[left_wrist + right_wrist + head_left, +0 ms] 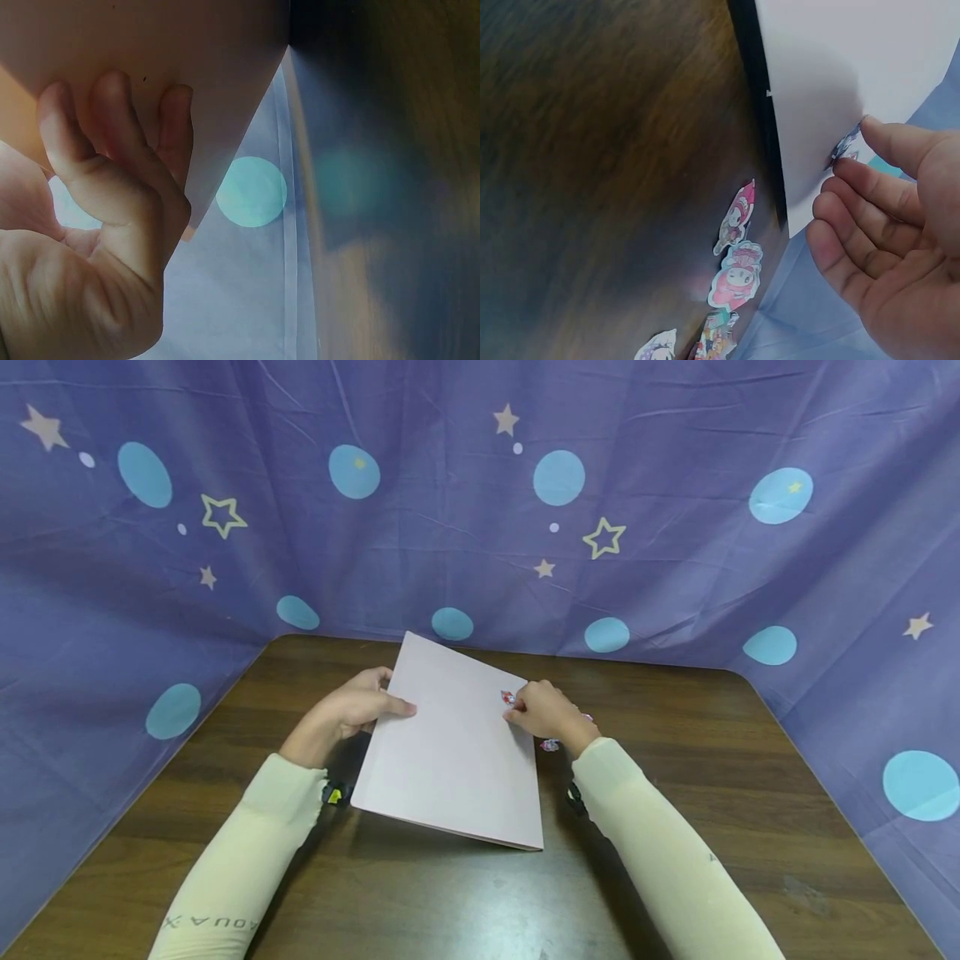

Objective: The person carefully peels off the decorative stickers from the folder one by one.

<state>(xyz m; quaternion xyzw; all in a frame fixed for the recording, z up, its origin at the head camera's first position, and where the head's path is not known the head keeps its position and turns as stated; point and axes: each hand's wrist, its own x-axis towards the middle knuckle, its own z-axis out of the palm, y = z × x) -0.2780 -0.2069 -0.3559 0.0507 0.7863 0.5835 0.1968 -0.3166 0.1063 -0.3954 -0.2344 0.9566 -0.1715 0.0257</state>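
A flat white folder-like board (457,752) stands tilted over the table, its lower edge toward me. My left hand (352,703) grips its left edge, thumb on the front face and fingers spread against the back (142,45). At the upper right edge, my right hand (547,710) pinches a small printed sticker (845,146) between thumb and index finger, close against the white face. The other right fingers are loosely curled. In the head view that colourful sticker (507,697) shows just left of the fingers.
Several more cartoon stickers, one of them red and pink (736,277), lie on the wooden table (675,760) under and beyond my right wrist. A purple-blue curtain (465,510) with stars and dots hangs along the table's back and sides.
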